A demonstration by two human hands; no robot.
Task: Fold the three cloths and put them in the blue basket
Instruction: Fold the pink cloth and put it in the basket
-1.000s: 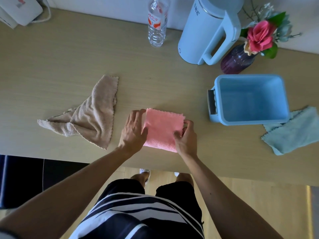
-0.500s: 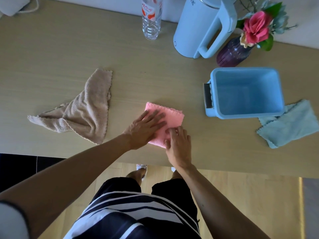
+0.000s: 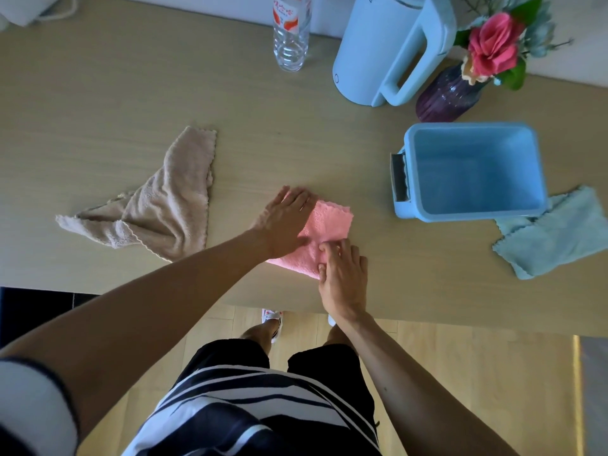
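At the table's [image 3: 427, 274] near edge, the right hand [image 3: 343, 281] presses relaxed fingers onto the folded pink cloth [image 3: 332, 222]. The left hand [image 3: 286, 225] lies flat across it. Farther right sits the blue basket [image 3: 467, 216], well apart.

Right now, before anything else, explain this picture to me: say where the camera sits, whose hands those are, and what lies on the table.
There is no machine here. A person wears one camera on the head, so you look down past their arms. The left hand lies flat on the folded pink cloth; the right hand presses its near edge, and I cannot tell whether it pinches it. On the table also lie a crumpled beige cloth and a pale green cloth beside the blue basket, which holds nothing. At the back stand a bottle, a kettle and a vase of flowers.
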